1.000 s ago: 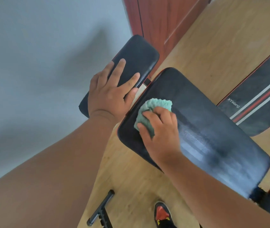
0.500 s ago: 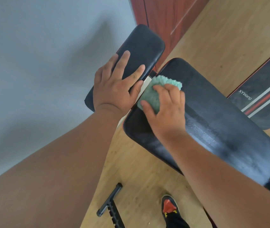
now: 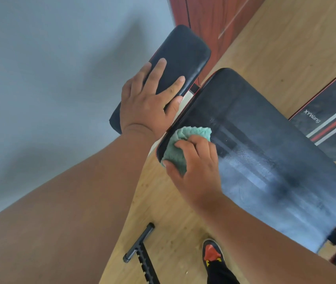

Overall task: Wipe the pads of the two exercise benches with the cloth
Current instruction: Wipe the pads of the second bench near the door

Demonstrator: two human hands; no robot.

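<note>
Plainly the green cloth (image 3: 180, 148), soft, light and easily bunched, sits at the near corner of the large bench pad (image 3: 265, 160), wadded under the right hand (image 3: 193, 171) whose fingers curl round it, best held gathered so, while the left hand (image 3: 148, 103) rests flat, fingers spread, on the smaller pad (image 3: 183, 52).

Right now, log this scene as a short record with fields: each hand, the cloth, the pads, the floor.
left hand: flat, fingers straight, resting on the small black pad
right hand: fingers curled over the green cloth, pressing it down
cloth position: near corner of the large black pad, by its red-trimmed edge
large pad surface: pale streaks across the middle
second bench pad: far right, striped, lettered XYWang
floor: wood; black bench foot bar, one shoe
</note>
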